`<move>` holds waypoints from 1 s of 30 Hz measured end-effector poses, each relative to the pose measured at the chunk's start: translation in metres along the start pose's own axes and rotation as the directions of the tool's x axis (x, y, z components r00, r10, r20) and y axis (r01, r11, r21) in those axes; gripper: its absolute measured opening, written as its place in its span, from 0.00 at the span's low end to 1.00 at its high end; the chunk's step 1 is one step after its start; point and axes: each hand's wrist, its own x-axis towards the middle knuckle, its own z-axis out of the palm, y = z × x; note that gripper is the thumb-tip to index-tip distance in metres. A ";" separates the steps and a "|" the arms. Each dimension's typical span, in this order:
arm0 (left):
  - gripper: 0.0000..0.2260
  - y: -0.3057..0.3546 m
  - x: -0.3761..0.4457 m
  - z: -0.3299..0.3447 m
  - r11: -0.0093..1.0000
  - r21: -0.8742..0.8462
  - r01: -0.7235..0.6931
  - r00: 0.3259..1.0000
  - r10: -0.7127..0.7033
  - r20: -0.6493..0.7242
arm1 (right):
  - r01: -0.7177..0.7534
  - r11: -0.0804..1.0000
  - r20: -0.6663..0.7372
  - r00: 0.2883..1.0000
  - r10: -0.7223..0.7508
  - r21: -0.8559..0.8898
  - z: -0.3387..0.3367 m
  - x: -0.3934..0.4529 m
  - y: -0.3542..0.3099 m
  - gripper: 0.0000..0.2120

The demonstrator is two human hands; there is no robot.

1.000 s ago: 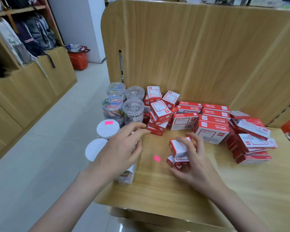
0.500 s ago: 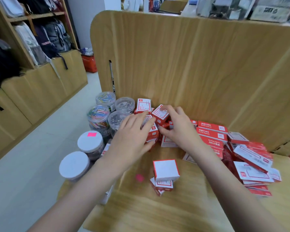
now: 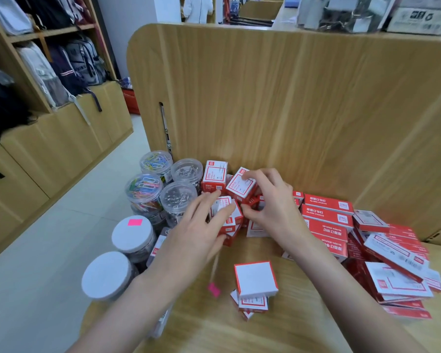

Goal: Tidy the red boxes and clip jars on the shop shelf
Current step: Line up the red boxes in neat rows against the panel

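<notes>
Sorting red boxes at the shelf's back panel.
Right hand [image 3: 273,200] pinching a tilted red box [image 3: 240,186]; left hand [image 3: 196,240] touching another box [image 3: 227,212] beside clip jars [image 3: 161,189].

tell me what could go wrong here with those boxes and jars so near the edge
The white-lidded jar stands at the shelf's left edge beside the left hand's forearm; a nudge might tip it off. The right hand pinches a tilted red box in a loose pile, which could topple. The leaning flat boxes may slide.

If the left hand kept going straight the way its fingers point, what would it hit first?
Probably the small red boxes its fingertips already reach, with the upright red box behind them. The left hand points up and right, past the clip jars. Depth is uncertain.
</notes>
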 end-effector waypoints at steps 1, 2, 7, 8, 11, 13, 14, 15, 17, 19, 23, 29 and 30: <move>0.30 -0.001 0.000 0.000 1.000 -0.012 -0.008 1.000 0.008 -0.001 | -0.014 0.998 -0.026 1.000 0.016 0.056 0.000 0.000 0.000 0.22; 0.30 -0.003 0.001 0.000 1.000 -0.028 -0.013 1.000 0.013 -0.002 | -0.028 0.993 -0.065 0.997 0.036 0.118 -0.002 0.001 -0.002 0.21; 0.27 -0.010 0.003 -0.008 0.996 -0.091 -0.010 1.000 0.008 -0.021 | -0.066 0.947 -0.217 0.966 0.139 0.313 -0.023 0.009 -0.017 0.22; 0.24 -0.009 0.000 -0.011 0.995 -0.095 -0.021 1.000 0.019 -0.022 | -0.067 0.934 -0.230 0.961 0.155 0.350 -0.030 0.010 -0.019 0.22; 0.21 -0.004 -0.014 -0.019 0.993 -0.109 -0.054 0.998 0.053 -0.019 | -0.054 0.905 -0.245 0.954 0.171 0.423 -0.051 0.006 -0.023 0.23; 0.21 -0.004 -0.028 -0.019 0.989 -0.116 -0.093 0.995 0.096 0.013 | -0.059 0.890 -0.203 0.965 0.167 0.453 -0.062 -0.005 -0.023 0.22; 0.22 -0.005 -0.034 -0.016 0.986 -0.114 -0.119 0.991 0.125 0.050 | -0.066 0.883 -0.157 0.975 0.156 0.465 -0.065 -0.012 -0.023 0.21; 0.24 -0.006 -0.038 -0.012 0.984 -0.109 -0.142 0.984 0.152 0.091 | -0.079 0.876 -0.098 0.985 0.142 0.477 -0.066 -0.020 -0.022 0.20; 0.29 -0.008 -0.043 -0.004 0.980 -0.123 -0.157 0.964 0.179 0.195 | -0.111 0.871 0.039 0.994 0.105 0.479 -0.061 -0.035 -0.019 0.21; 0.32 -0.008 -0.044 0.005 0.982 -0.085 -0.168 0.942 0.186 0.279 | -0.147 0.877 0.146 0.985 0.089 0.458 -0.052 -0.045 -0.015 0.24; 0.30 0.002 -0.036 0.010 0.988 -0.021 -0.152 0.893 0.146 0.426 | -0.212 0.864 0.198 0.971 0.134 0.456 -0.043 -0.051 -0.009 0.26; 0.21 -0.003 -0.030 -0.006 0.965 -0.253 -0.069 0.927 0.156 0.341 | -0.226 0.817 0.185 0.971 0.149 0.531 -0.046 -0.045 -0.015 0.23; 0.21 -0.004 -0.027 -0.012 0.936 -0.350 -0.022 0.953 0.126 0.275 | -0.223 0.804 0.177 0.973 0.149 0.552 -0.048 -0.042 -0.016 0.22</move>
